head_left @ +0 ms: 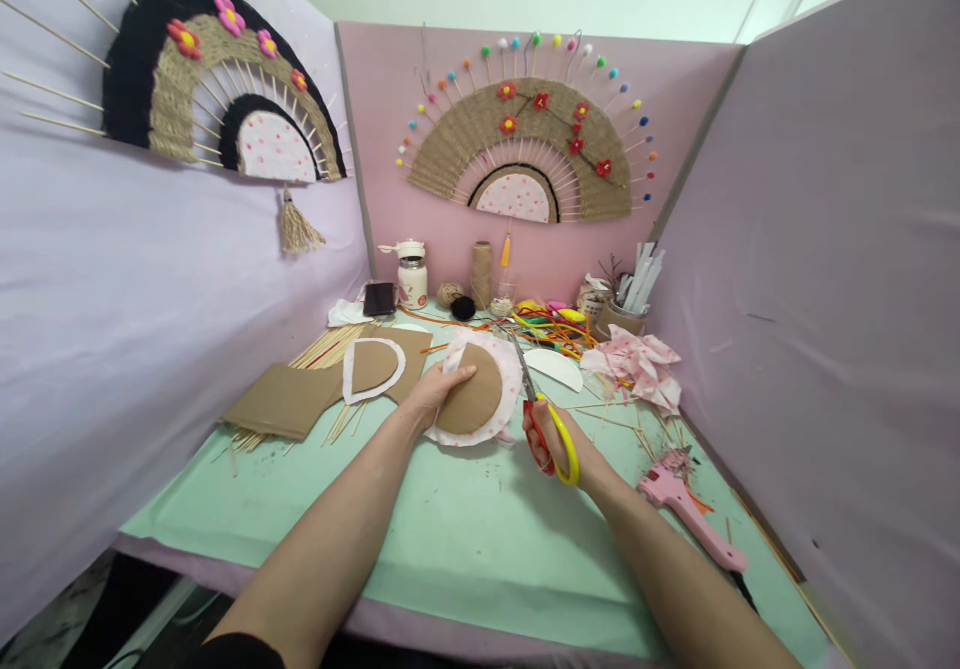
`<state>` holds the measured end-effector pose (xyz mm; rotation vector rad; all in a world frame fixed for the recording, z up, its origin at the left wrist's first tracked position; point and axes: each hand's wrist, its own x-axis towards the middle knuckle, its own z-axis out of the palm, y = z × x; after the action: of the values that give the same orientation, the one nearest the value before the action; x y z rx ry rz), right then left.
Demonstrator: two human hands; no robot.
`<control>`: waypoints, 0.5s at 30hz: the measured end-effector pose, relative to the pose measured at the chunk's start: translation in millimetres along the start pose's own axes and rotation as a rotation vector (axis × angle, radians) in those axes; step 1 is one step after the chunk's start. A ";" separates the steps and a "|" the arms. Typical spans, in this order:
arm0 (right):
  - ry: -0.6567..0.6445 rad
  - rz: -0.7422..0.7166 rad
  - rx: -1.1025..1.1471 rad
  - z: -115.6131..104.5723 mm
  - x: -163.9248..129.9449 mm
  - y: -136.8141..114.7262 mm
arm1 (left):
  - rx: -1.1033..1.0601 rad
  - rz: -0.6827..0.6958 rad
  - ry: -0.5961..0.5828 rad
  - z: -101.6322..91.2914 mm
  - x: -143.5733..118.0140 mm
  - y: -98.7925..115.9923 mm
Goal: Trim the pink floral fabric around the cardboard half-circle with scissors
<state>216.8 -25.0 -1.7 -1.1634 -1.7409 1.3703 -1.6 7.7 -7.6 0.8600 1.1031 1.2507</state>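
My left hand (439, 396) grips a cardboard half-disc (474, 399) by its straight left side, thumb on top. Pink-dotted white fabric (513, 381) sticks out around the cardboard's edge like a border. In my right hand (551, 436) is a pair of scissors (564, 439) with one red and one yellow handle. Their blades point up and away, close to the fabric's right edge; whether they touch it I cannot tell. Left of my left hand lies a white D-shaped outline (400, 364) on brown cardboard (281, 404).
A pink glue gun (694, 514) lies at the right, near crumpled dotted fabric (637, 361). Bamboo sticks (330, 347) lie under the cardboard. Along the back stand a white bottle (412, 277), a twine spool (481, 274) and colourful pipe cleaners (551, 327). Decorated fans (525, 139) hang on the walls.
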 end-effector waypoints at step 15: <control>-0.011 -0.027 -0.010 -3.1 2.6 4.4 | 0.014 0.000 0.006 0.9 -2.0 2.6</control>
<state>219.6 -21.1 -5.3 -1.1356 -1.7675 1.3557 -1.4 6.3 -4.7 0.8673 1.1178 1.2482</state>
